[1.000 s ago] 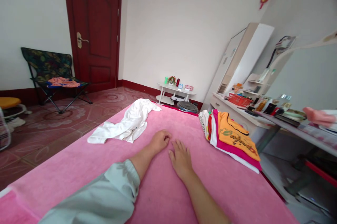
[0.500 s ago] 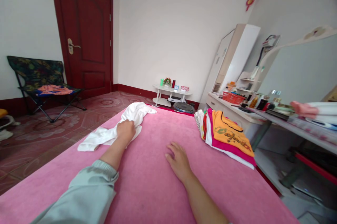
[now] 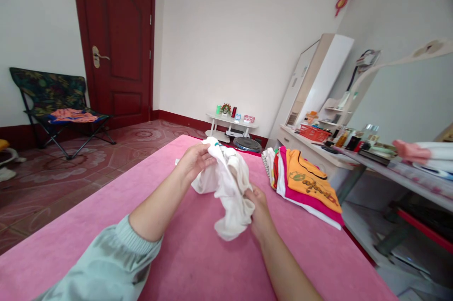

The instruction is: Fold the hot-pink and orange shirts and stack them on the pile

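Note:
A crumpled white garment (image 3: 226,178) hangs between my two hands above the pink bed cover (image 3: 198,254); its exact kind does not show through the folds. My left hand (image 3: 195,162) grips its upper left edge, near a small green mark on the cloth. On the right side, my right hand (image 3: 257,206) pinches the garment lower down, fingers closed on the fabric. To the right lies a stack of folded clothes (image 3: 307,183), with an orange lettered shirt on top.
A camouflage folding chair (image 3: 56,98) with a coral cloth (image 3: 72,115) stands by the red door (image 3: 116,46). A low white table (image 3: 231,121) is beyond the bed. A dresser (image 3: 318,152) and a cluttered side table (image 3: 417,173) line the right.
The white garment has moved from the bed's left side to the middle and is lifted. My right hand, bare before, now grips it too. My left hand has moved right.

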{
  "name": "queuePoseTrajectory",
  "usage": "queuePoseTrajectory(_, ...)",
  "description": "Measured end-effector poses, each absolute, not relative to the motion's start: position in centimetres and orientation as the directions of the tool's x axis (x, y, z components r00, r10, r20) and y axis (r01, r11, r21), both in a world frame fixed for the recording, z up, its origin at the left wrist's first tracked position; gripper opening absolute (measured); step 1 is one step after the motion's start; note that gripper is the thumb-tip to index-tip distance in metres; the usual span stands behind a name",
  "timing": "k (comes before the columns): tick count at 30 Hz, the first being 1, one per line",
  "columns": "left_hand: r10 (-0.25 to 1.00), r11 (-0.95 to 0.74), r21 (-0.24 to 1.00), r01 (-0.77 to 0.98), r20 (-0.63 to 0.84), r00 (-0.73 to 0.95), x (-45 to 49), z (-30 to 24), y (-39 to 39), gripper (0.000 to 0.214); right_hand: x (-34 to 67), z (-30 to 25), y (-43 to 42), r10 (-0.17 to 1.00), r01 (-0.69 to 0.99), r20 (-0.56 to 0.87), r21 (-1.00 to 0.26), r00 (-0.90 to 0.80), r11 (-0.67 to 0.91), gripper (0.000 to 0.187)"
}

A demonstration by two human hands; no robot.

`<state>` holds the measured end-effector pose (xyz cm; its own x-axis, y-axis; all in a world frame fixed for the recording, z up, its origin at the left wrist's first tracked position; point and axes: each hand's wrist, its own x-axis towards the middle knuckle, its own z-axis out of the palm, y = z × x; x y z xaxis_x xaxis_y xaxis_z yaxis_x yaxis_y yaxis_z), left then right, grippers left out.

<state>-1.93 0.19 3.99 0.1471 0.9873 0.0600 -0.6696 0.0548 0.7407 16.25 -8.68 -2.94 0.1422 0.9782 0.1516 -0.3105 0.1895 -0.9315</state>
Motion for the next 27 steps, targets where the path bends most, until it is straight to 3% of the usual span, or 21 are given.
queuePoseTrajectory(3,0.993,0.0,0.846,-0.534,0.064,0.101,-2.4,3.3,0.4,0.036,17.7,-1.9,-8.1,0.955,-0.443,0.157,-0.859,0.253,0.258,0.038)
queuePoseTrajectory(5,0.975,0.008,0.91,-0.415,0.086,0.206,-2.0,3.3,-0.3,0.053,18.1,-1.4,-7.9,0.942,-0.438,0.172,-0.851,0.289,0.29,0.041)
queuePoseTrajectory(8,0.899,0.044,0.98,-0.196,0.046,0.435,-0.3,3.2,-2.2,0.063,17.8,-1.0,-8.1,0.921,-0.308,0.264,-0.885,0.287,0.35,0.046)
queuePoseTrajectory(11,0.878,-0.07,0.993,-0.098,0.108,0.466,1.7,2.5,-3.4,0.058,16.9,-1.0,-8.7,0.911,-0.161,0.342,-0.91,0.23,0.382,0.055)
queuePoseTrajectory(14,0.896,-0.158,0.98,-0.12,0.194,0.4,2.4,1.7,-3.1,0.049,16.7,-1.0,-9.0,0.916,-0.118,0.32,-0.927,0.242,0.356,0.046)
queuePoseTrajectory(17,0.916,-0.107,0.983,-0.148,0.155,0.369,1.4,1.8,-2.2,0.041,18.3,-0.7,-8.4,0.892,-0.225,0.233,-0.914,0.387,0.337,0.036)
queuePoseTrajectory(23,0.972,-0.008,0.965,-0.261,0.069,0.224,-2.8,2.8,0.1,0.035,24.6,0.2,-6.8,0.665,-0.426,-0.004,-0.771,0.746,0.473,0.028)
queuePoseTrajectory(27,0.986,0.081,0.902,-0.424,-0.01,0.167,-4.2,2.1,1.8,0.019,25.9,0.8,-6.9,0.576,-0.354,0.089,-0.71,0.812,0.609,0.027)
